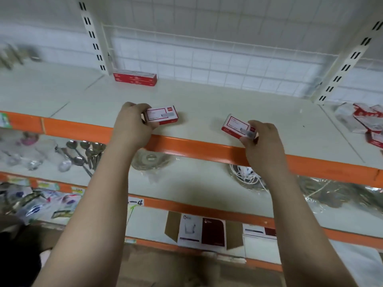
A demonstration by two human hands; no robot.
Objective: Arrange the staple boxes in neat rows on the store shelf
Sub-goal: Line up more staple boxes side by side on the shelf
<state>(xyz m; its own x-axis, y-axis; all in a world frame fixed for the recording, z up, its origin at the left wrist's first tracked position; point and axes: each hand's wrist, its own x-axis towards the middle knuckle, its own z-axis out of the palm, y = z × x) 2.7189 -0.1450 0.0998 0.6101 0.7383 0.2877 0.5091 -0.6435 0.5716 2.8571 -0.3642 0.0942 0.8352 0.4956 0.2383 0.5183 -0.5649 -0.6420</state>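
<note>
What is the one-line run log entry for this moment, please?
left hand: holds staple box | right hand: holds second box | row: at shelf back

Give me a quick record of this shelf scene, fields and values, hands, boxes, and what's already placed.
left hand: holds a staple box over the top shelf
right hand: holds a second box, tilted, near the shelf's front edge
placed row: red boxes at the back left, against the wire grid
loose pile: more boxes in torn wrap, far right
shelf below: spoons
</note>
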